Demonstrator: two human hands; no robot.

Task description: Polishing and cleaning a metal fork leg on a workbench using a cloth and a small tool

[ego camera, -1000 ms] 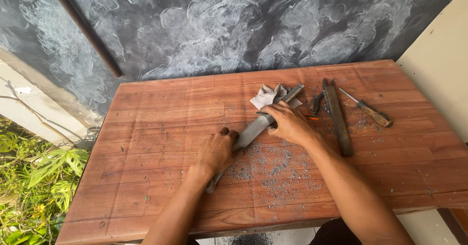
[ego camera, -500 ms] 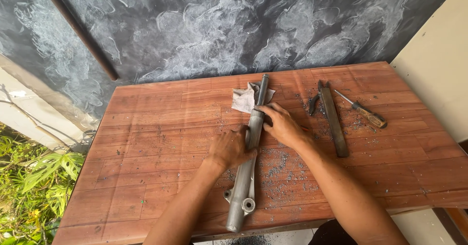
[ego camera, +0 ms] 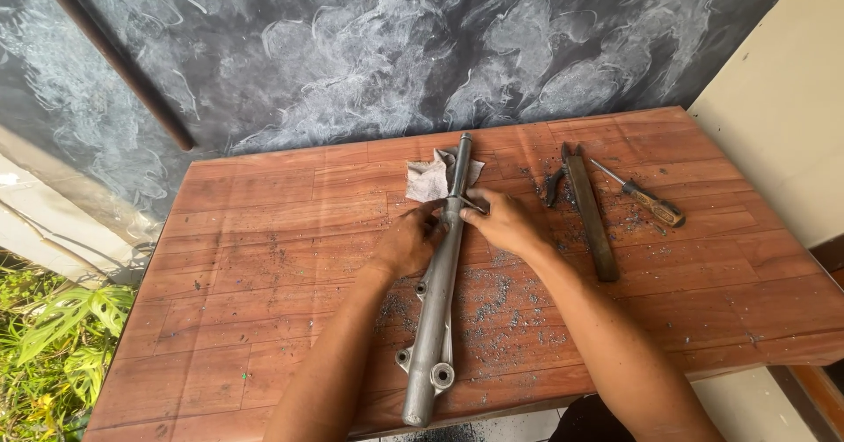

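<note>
Behind: dark grey wall with white chalky swirls, a dark pole [ego camera: 114,59] leaning across it at the left. Below that, a reddish wooden table [ego camera: 264,257] of planks, dusted with grey metal filings near the middle. Green leaves [ego camera: 53,336] at the lower left, beyond the table edge.

On the table, lying almost lengthwise toward the viewer: a long grey metal tube [ego camera: 437,292], like a fork leg, with a bracket and round mounting holes at the near end, the thin end pointing to the wall. Under the far end, a crumpled whitish rag [ego camera: 428,178].

Left hand [ego camera: 406,244] set against the left side of the tube, fingers curled and pressed on it near its upper part. Right hand [ego camera: 503,222] set against the right side at the same height, fingers [ego camera: 470,215] close together and pinching at the tube. Both hands touching the tube, facing each other across it. Exact grip under the fingertips not clear.

To the right, apart from the hands: a long dark flat bar [ego camera: 591,218], probably a file, with dark pliers [ego camera: 554,182] just beside its far end. Farther right, a screwdriver [ego camera: 646,197] with a brown handle, lying slanted.
</note>
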